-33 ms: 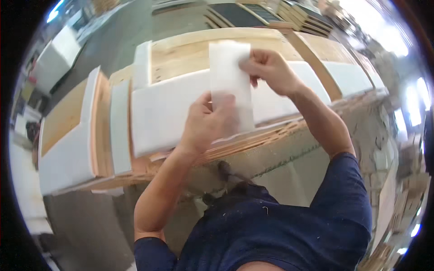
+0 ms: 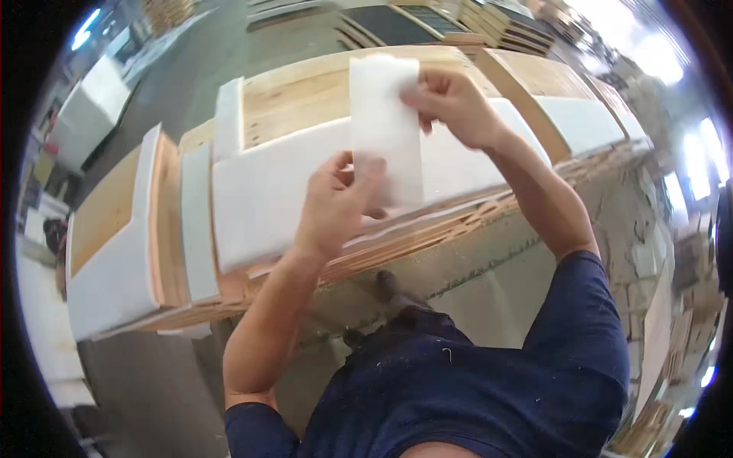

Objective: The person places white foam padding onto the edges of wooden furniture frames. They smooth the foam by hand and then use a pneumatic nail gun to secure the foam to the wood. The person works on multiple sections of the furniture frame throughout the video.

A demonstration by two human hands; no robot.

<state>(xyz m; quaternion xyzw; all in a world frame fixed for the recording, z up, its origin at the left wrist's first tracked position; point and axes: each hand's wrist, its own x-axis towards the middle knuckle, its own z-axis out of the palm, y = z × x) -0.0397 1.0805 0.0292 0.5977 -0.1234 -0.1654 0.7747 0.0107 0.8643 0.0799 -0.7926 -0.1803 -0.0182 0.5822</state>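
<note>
A thin white rectangular sheet (image 2: 384, 122), paper or foam, hangs upright between my hands; its material is unclear. My left hand (image 2: 340, 197) is closed on its lower left part, with the thumb blurred across the front. At the upper right edge, my right hand (image 2: 452, 103) pinches it between thumb and fingers. Behind and below the sheet lies a wooden panel (image 2: 294, 107) whose near side is covered by white wrap (image 2: 275, 187). Part of that panel is hidden by my hands and the sheet.
More partly white-wrapped wooden pieces lie left (image 2: 107, 217) and right (image 2: 550, 72) of the panel, on a stack with a rough wooden near edge (image 2: 458, 225). Stacked dark-topped panels (image 2: 393, 27) stand on the floor beyond. A white block (image 2: 95, 111) stands far left.
The sheet and both hands sit slightly higher in the picture, and the surroundings have shifted a little as well. Both hands keep hold of the sheet.
</note>
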